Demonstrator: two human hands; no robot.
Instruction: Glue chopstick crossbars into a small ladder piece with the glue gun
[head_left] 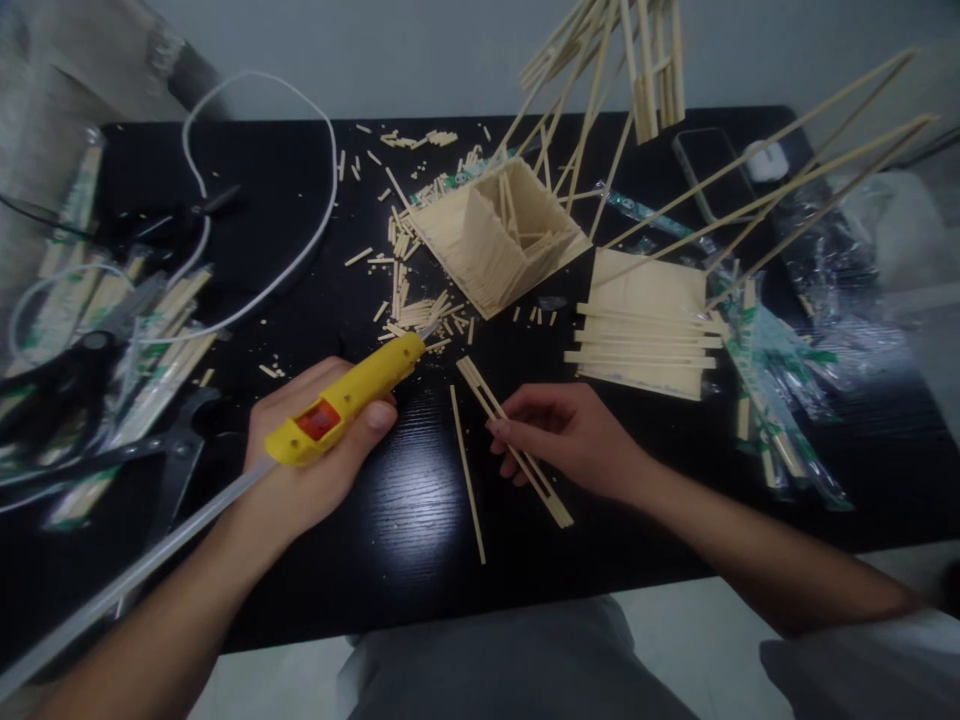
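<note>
My left hand [319, 450] is closed around a yellow hot glue gun [360, 390], with a long translucent glue stick [142, 570] trailing out of its back. The gun's nozzle points away toward the scattered wood bits. Between the thumb and fingers of my right hand [562, 440] is a narrow frame of wooden sticks [551, 500], two long pieces joined with a gap along the middle. A single loose stick [467, 475] lies on the black table between my hands, touching neither.
Ahead stands a wooden stick structure [487, 250] on a square base. Right of it, sticks lie across a flat wooden panel [645, 370]. Pliers [187, 440], a white cable [330, 150] and wrapped chopsticks [165, 370] are at left; a phone [712, 170] and plastic wrappers [787, 370] at right.
</note>
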